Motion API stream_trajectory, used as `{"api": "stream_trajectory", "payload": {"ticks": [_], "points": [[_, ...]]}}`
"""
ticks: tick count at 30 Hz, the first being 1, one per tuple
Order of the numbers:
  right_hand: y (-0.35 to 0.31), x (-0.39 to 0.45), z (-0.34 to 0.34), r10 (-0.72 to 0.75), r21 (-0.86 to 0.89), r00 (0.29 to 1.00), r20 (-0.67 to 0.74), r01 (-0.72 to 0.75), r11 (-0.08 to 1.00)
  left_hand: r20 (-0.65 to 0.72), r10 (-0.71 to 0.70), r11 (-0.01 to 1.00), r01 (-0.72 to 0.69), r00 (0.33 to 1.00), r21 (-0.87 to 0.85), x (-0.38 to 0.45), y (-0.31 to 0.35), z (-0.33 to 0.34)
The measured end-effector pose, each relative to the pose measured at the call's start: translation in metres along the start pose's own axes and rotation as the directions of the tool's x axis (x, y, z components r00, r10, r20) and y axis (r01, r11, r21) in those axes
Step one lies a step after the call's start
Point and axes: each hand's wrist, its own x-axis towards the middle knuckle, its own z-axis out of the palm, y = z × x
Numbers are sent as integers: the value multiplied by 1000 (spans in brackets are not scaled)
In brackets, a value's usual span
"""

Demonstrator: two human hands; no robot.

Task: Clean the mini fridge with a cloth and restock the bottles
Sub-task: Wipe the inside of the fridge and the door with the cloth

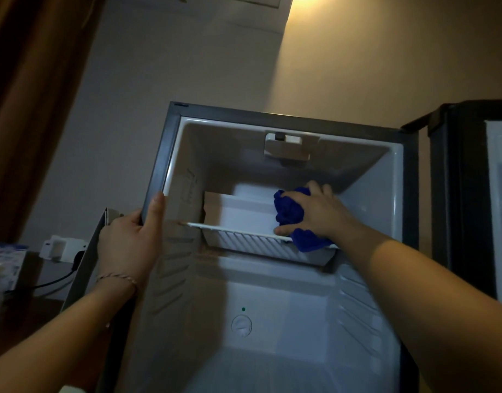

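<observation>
The mini fridge (286, 279), a small dark-framed box with a white plastic interior, stands open in front of the person, its door (471, 194) swung out to the right. A white wire shelf (244, 236) crosses the upper compartment. The right hand (312, 214) reaches inside, fingers curled around a bunched deep-blue cloth (291, 211) that rests on the shelf's right end. The left hand (130, 239) grips the fridge's left front edge, thumb on the inner side, steadying it. No bottles are visible inside. The wiping step seems under way; doing it well likely means keeping the cloth flat against each surface, working back to front, and holding the frame firm.
</observation>
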Motion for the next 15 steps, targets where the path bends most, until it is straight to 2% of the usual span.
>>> {"api": "stream_trajectory", "payload": {"ticks": [8,15], "points": [[8,-7,-5,200,57,979,-29,-198,978,18,-19,1000,19,1000,-3,-1,4,-4],[3,-4,-1,227,38,973,-47,-225,974,15,-47,998,47,999,-28,-3,13,-7]]}}
